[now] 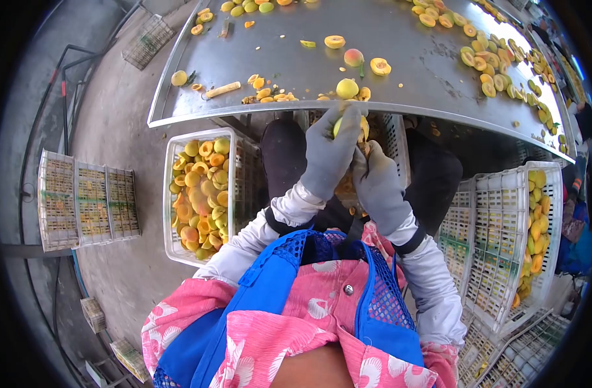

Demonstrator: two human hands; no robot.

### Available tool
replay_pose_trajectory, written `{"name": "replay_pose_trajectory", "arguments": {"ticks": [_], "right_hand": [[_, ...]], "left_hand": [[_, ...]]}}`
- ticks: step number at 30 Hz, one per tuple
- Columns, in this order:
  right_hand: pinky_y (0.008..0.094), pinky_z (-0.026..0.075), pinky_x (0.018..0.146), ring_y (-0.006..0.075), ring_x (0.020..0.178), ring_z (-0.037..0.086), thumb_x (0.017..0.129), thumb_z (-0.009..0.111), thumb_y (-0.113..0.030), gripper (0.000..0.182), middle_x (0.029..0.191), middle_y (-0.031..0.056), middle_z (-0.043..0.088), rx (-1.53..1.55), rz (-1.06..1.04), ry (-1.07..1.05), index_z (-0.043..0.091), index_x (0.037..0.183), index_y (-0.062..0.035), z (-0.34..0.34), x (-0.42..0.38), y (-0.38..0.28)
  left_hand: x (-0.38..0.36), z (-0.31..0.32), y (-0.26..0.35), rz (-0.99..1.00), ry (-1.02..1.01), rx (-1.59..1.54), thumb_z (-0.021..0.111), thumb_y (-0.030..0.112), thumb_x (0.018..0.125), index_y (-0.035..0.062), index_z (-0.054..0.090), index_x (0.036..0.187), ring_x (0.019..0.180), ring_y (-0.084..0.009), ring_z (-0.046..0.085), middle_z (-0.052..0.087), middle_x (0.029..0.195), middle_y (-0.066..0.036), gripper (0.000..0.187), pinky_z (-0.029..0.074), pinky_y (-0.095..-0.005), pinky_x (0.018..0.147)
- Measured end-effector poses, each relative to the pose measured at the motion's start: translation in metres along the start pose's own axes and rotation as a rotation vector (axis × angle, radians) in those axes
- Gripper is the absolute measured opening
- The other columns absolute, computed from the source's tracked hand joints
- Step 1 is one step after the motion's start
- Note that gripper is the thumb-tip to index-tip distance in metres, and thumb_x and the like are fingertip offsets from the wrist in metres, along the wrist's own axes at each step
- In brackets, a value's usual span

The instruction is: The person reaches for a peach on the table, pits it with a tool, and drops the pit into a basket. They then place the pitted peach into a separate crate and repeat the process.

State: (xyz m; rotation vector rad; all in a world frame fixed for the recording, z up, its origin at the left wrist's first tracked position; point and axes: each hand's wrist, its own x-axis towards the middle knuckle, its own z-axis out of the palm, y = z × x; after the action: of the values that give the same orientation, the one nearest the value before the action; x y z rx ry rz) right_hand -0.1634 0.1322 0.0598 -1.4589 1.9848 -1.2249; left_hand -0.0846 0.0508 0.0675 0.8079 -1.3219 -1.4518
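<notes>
The metal worktop (296, 71) carries scattered fruit halves (380, 66); a crate (169, 213) full of fruit stands at left, near its edge. I have the yellow-green fruit (337, 127) grasped in my left grip (334, 147), just beside this edge. My right grip (377, 182) is close; what it holds, I cannot tell. Bare metal shows between the halves.

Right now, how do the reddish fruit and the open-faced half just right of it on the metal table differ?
The reddish fruit shows rounded skin, while the open-faced half shows its cut flesh.
The reddish fruit is blushed red and yellow; the half is yellow-orange with a hollow in the middle.
Both lie on the metal table.
</notes>
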Motion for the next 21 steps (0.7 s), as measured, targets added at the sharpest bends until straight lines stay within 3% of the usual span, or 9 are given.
{"name": "replay_pose_trajectory", "arguments": {"ticks": [2, 4, 6, 11, 13, 15, 16, 18, 21], "right_hand": [[0.0483, 0.048, 0.059, 0.0461, 0.074, 0.062, 0.096, 0.055, -0.025, 0.025, 0.072, 0.0247, 0.062, 0.009, -0.01, -0.001, 0.054, 0.096, 0.0, 0.005, -0.002, 0.007], [0.0487, 0.048, 0.059, 0.0462, 0.074, 0.062, 0.096, 0.056, -0.025, 0.025, 0.072, 0.025, 0.062, 0.019, -0.013, -0.009, 0.054, 0.096, -0.0002, 0.008, -0.008, 0.008], [0.0506, 0.048, 0.06, 0.0464, 0.074, 0.062, 0.094, 0.057, -0.028, 0.028, 0.071, 0.0253, 0.062, 0.239, 0.082, -0.076, 0.053, 0.099, -0.0008, 0.009, -0.009, 0.005], [0.0516, 0.048, 0.061, 0.047, 0.075, 0.061, 0.094, 0.058, -0.027, 0.027, 0.071, 0.0253, 0.061, 0.07, 0.092, -0.058, 0.053, 0.098, -0.0008, 0.009, -0.008, 0.006], [0.0519, 0.048, 0.061, 0.047, 0.074, 0.061, 0.093, 0.058, -0.027, 0.027, 0.071, 0.0251, 0.061, 0.071, 0.086, -0.057, 0.052, 0.097, -0.001, 0.012, -0.008, 0.006], [0.0523, 0.048, 0.062, 0.0471, 0.074, 0.061, 0.092, 0.059, -0.026, 0.027, 0.071, 0.0249, 0.062, 0.376, 0.242, -0.144, 0.052, 0.098, -0.0012, 0.016, -0.008, 0.006], [0.0523, 0.048, 0.062, 0.0471, 0.074, 0.061, 0.092, 0.059, -0.026, 0.027, 0.071, 0.0249, 0.062, 0.379, 0.242, -0.138, 0.052, 0.098, -0.0012, 0.015, -0.008, 0.006], [0.0498, 0.048, 0.06, 0.0473, 0.073, 0.061, 0.094, 0.058, -0.026, 0.026, 0.072, 0.0248, 0.062, -0.022, 0.065, -0.042, 0.052, 0.097, -0.0005, 0.012, -0.009, 0.005], [0.0486, 0.048, 0.059, 0.0473, 0.072, 0.061, 0.096, 0.055, -0.025, 0.025, 0.072, 0.0244, 0.062, -0.106, 0.114, -0.063, 0.053, 0.096, -0.0002, 0.004, -0.005, -0.003]], "left_hand": [[-0.002, -0.001, -0.002, 0.05, -0.008, 0.028, 0.049, 0.024, 0.101, -0.0017, 0.067, 0.1, 0.074, -0.0082, 0.059, 0.066, 0.082, -0.007, 0.032, 0.048, -0.0218, 0.067], [-0.007, -0.002, 0.001, -0.039, 0.048, -0.027, 0.058, 0.018, 0.096, -0.0026, 0.068, 0.1, 0.075, -0.005, 0.055, 0.064, 0.083, -0.001, 0.023, 0.047, -0.0213, 0.069], [-0.006, 0.001, 0.007, -0.036, 0.036, -0.016, 0.058, 0.018, 0.096, -0.0027, 0.068, 0.1, 0.076, -0.0049, 0.055, 0.065, 0.083, -0.001, 0.023, 0.047, -0.0211, 0.069], [-0.008, -0.003, 0.009, -0.094, -0.003, 0.043, 0.05, 0.024, 0.1, -0.0013, 0.068, 0.1, 0.074, -0.0061, 0.058, 0.066, 0.081, -0.005, 0.031, 0.047, -0.02, 0.068], [-0.008, -0.004, 0.007, -0.066, 0.026, 0.035, 0.06, 0.02, 0.095, -0.003, 0.068, 0.101, 0.074, -0.0039, 0.055, 0.065, 0.084, -0.001, 0.025, 0.046, -0.0194, 0.066], [-0.012, 0.001, 0.01, -0.024, 0.067, 0.043, 0.059, 0.021, 0.096, -0.0029, 0.067, 0.102, 0.073, -0.0036, 0.055, 0.065, 0.083, -0.001, 0.026, 0.045, -0.0189, 0.065], [-0.013, 0.004, 0.011, 0.021, 0.111, 0.043, 0.059, 0.022, 0.096, -0.0028, 0.067, 0.102, 0.072, -0.0034, 0.054, 0.064, 0.083, -0.001, 0.027, 0.045, -0.0184, 0.064], [-0.01, -0.001, 0.014, -0.055, 0.061, -0.016, 0.056, 0.022, 0.097, -0.002, 0.067, 0.102, 0.072, -0.0039, 0.055, 0.065, 0.083, -0.002, 0.027, 0.045, -0.0183, 0.064], [-0.009, -0.001, 0.012, -0.108, 0.039, -0.048, 0.053, 0.023, 0.099, -0.0016, 0.067, 0.101, 0.073, -0.0053, 0.057, 0.067, 0.084, -0.004, 0.028, 0.045, -0.0192, 0.065]]}}
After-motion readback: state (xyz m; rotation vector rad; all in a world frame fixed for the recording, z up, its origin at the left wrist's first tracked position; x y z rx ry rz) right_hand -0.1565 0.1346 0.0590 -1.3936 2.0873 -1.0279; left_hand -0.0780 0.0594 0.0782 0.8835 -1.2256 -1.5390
